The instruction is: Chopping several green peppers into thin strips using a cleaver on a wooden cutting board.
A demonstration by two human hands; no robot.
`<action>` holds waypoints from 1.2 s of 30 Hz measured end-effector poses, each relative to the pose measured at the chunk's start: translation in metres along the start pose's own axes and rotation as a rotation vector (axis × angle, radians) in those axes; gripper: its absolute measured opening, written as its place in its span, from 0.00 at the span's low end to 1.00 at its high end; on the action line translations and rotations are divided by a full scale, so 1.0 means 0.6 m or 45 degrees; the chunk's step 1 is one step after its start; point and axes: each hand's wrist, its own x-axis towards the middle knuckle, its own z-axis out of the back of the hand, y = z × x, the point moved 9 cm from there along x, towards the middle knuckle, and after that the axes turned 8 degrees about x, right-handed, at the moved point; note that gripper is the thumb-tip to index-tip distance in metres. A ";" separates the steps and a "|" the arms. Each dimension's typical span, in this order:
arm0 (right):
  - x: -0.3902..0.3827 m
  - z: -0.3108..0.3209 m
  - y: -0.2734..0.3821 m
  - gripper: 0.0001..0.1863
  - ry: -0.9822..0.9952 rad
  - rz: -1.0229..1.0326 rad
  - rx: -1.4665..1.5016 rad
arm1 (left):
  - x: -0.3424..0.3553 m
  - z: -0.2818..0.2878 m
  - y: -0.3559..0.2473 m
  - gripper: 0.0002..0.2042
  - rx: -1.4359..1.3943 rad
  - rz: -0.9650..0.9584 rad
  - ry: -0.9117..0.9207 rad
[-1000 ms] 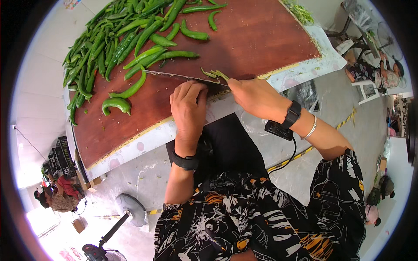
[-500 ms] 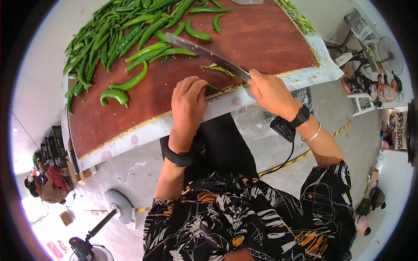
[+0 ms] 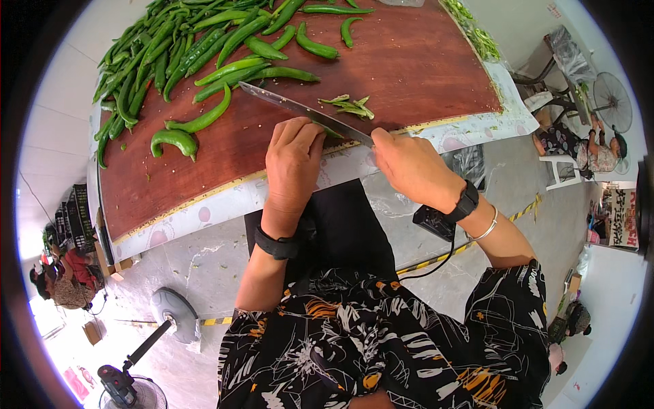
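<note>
1. At the far left edge, dark stacked crates (image 3: 71,218) stand on the floor below the table; they are too small and bent by the lens to tell their contents.
2. A heap of whole green peppers (image 3: 146,65) covers the upper left of the red-brown cutting board (image 3: 422,68), with two curved ones lying apart nearer the board's front edge.
3. The left hand (image 3: 293,163) lies palm down at the board's front edge, fingers curled and pressed onto a green pepper (image 3: 332,131) that is almost wholly hidden under the fingertips; only a short end shows just beside the blade.
4. The knife (image 3: 300,110) slants from upper left to lower right, its blade just past the left fingertips and seemingly touching them.
5. A small pile of cut pepper strips (image 3: 351,105) lies just beyond the blade.
6. The right hand (image 3: 409,163) is closed around the knife's handle.
7. At the far right, a white upright sign (image 3: 621,217) with red and black print stands on the floor.
8. Against half a second ago, the knife has dropped lower and closer to the left fingers, and the strips now lie behind the blade.
</note>
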 end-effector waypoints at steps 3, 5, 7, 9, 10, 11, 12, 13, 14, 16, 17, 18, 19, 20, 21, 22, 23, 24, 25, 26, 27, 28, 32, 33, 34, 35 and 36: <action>-0.006 -0.003 0.008 0.09 0.022 0.014 -0.025 | -0.003 -0.002 -0.003 0.07 -0.005 0.015 -0.004; -0.007 -0.008 0.008 0.09 0.057 -0.020 -0.085 | -0.004 -0.001 -0.004 0.07 0.002 0.000 -0.012; -0.008 -0.009 0.011 0.10 0.050 -0.010 -0.081 | -0.005 -0.002 -0.003 0.07 -0.002 0.001 -0.009; -0.008 -0.009 0.013 0.10 0.044 0.000 -0.077 | -0.005 -0.004 -0.002 0.07 -0.008 0.002 -0.006; -0.007 -0.008 0.017 0.08 0.023 0.028 -0.107 | -0.005 -0.004 -0.001 0.07 -0.005 0.003 -0.006; -0.006 -0.007 0.019 0.06 0.001 0.056 -0.138 | -0.005 -0.005 0.000 0.07 -0.002 0.004 -0.006; -0.005 -0.009 0.017 0.06 0.008 0.052 -0.134 | -0.006 -0.006 0.001 0.07 -0.004 0.009 0.001; -0.003 -0.011 0.015 0.06 0.020 0.046 -0.136 | -0.005 -0.007 0.003 0.08 -0.009 0.020 0.007; -0.002 -0.012 0.012 0.06 0.032 0.041 -0.138 | -0.005 -0.007 0.005 0.08 -0.014 0.031 0.013; 0.000 -0.003 0.012 0.06 0.053 0.033 -0.123 | -0.002 -0.009 0.005 0.08 -0.017 0.030 0.023; 0.000 0.000 0.010 0.06 0.067 0.028 -0.113 | 0.001 -0.010 0.004 0.08 -0.020 0.022 0.026; 0.001 0.002 0.008 0.06 0.072 0.025 -0.113 | 0.004 -0.011 0.005 0.08 -0.023 0.027 0.028; -0.001 0.002 0.007 0.06 0.064 0.021 -0.105 | 0.004 -0.011 0.004 0.08 -0.023 0.021 0.028; -0.001 0.004 0.007 0.06 0.055 0.019 -0.098 | 0.006 -0.010 0.004 0.08 -0.022 0.014 0.025; -0.001 0.006 0.009 0.06 0.056 0.023 -0.096 | 0.009 -0.007 0.004 0.08 -0.019 0.016 0.024; -0.002 0.007 0.007 0.06 0.053 0.002 -0.110 | 0.010 -0.008 0.004 0.08 -0.020 0.016 0.032; -0.004 0.009 0.008 0.06 0.048 -0.015 -0.125 | 0.011 -0.006 0.003 0.08 -0.019 0.013 0.035; -0.009 0.009 0.010 0.06 0.039 -0.010 -0.128 | 0.010 -0.003 0.001 0.08 -0.015 0.006 0.028; -0.008 0.006 0.015 0.06 0.042 -0.008 -0.112 | 0.009 0.007 0.002 0.08 -0.009 0.002 0.029; -0.008 0.002 0.012 0.06 0.045 -0.012 -0.097 | 0.007 0.006 0.005 0.09 -0.009 -0.001 0.032; -0.009 -0.002 0.013 0.06 0.077 -0.028 -0.083 | 0.007 0.008 0.006 0.08 -0.029 0.031 0.023; -0.016 -0.005 0.003 0.06 0.091 -0.053 -0.085 | 0.004 -0.006 0.004 0.08 -0.051 0.036 0.043; -0.019 -0.021 -0.003 0.06 0.140 -0.101 -0.103 | -0.005 -0.002 0.004 0.09 -0.076 0.037 0.067; -0.018 -0.024 -0.001 0.06 0.128 -0.090 -0.083 | -0.008 -0.006 0.007 0.09 -0.084 0.047 0.074; -0.018 -0.026 -0.004 0.07 0.108 -0.086 -0.055 | -0.008 -0.005 0.002 0.09 -0.084 0.051 0.070; -0.016 -0.028 -0.007 0.09 0.090 -0.086 -0.026 | -0.006 -0.006 -0.001 0.09 -0.087 0.056 0.069; -0.011 -0.024 -0.009 0.09 0.084 -0.082 -0.033 | -0.002 -0.007 -0.001 0.09 -0.088 0.052 0.060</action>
